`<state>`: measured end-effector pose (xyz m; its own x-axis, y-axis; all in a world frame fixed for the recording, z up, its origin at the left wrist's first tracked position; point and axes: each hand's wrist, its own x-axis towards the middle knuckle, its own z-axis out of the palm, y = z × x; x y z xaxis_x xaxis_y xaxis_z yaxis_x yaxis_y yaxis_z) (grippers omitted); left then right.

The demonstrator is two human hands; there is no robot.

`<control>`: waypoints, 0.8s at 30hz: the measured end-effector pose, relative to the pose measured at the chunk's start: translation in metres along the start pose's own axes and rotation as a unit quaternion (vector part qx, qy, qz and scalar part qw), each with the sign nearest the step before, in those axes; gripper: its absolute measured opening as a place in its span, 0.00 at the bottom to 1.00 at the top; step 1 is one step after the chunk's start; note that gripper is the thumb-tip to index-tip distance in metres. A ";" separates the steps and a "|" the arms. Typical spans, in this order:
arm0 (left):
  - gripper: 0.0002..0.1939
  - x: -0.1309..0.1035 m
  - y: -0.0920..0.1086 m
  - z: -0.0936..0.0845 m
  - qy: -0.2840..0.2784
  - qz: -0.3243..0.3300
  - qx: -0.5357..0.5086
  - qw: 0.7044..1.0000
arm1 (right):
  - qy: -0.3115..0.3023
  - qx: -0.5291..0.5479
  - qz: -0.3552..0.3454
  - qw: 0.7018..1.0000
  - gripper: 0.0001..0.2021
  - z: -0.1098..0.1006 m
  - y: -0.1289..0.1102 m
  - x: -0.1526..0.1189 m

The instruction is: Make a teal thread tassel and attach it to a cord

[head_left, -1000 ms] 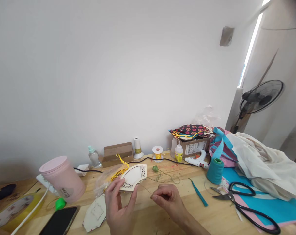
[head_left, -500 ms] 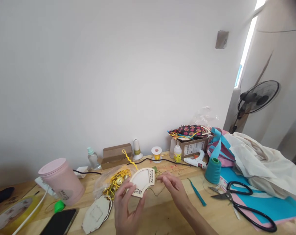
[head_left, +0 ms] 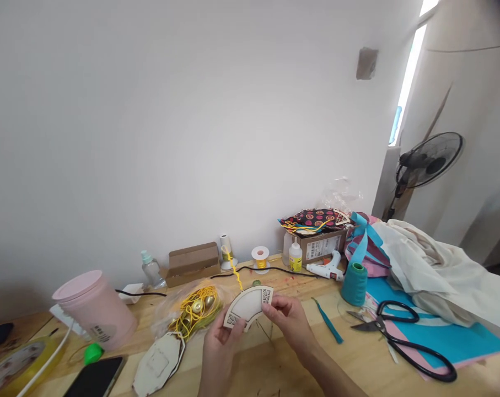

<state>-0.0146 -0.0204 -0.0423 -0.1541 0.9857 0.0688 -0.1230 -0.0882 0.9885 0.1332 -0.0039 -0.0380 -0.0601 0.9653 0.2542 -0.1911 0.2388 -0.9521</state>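
A pale fan-shaped wooden piece [head_left: 248, 305] with cut-out lattice at both ends is held above the table. My left hand [head_left: 224, 339] grips its lower left end, thumb on the front. At its right end my right hand [head_left: 289, 320] pinches the lattice between thumb and fingers. A twisted yellow cord [head_left: 235, 272] rises from the top edge. Thin dark green threads hang below the piece, near my right hand. Left of my left hand lies a plastic bag of yellow cords and gold bells [head_left: 198, 306], with pale octagonal boards [head_left: 157, 364] in front of it.
Black-handled scissors [head_left: 417, 347], a teal thread cone [head_left: 354, 284], a teal tassel [head_left: 329, 322] and a glue gun [head_left: 328, 268] lie right. A glue bottle [head_left: 295, 258] stands behind. On the left are a pink canister [head_left: 96, 311], a phone [head_left: 96, 377] and yellow tape [head_left: 20, 369].
My right hand has moved onto the right end of the fan-shaped piece, which it was apart from. My left hand has shifted its grip, and the piece is turned more level. The view has shifted slightly.
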 end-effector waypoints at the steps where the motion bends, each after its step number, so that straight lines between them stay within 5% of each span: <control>1: 0.23 0.000 0.001 0.000 0.001 -0.018 -0.005 1.000 | 0.001 -0.018 -0.014 1.000 0.13 0.000 0.001 0.000; 11: 0.24 -0.006 0.008 0.008 0.003 -0.141 -0.165 0.976 | -0.057 -0.030 -0.012 0.998 0.21 0.004 0.005 -0.002; 17: 0.18 -0.001 0.009 0.000 -0.010 -0.140 -0.200 0.970 | -0.239 -0.014 0.051 0.970 0.23 0.001 0.000 -0.006; 24: 0.15 0.005 0.002 -0.008 0.014 -0.129 -0.217 0.968 | -0.149 -0.122 0.056 0.980 0.21 -0.012 0.000 0.002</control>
<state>-0.0233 -0.0169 -0.0408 -0.0901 0.9791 -0.1823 -0.5598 0.1016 0.8224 0.1452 -0.0006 -0.0394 -0.3576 0.9218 0.1495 0.0711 0.1865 -0.9799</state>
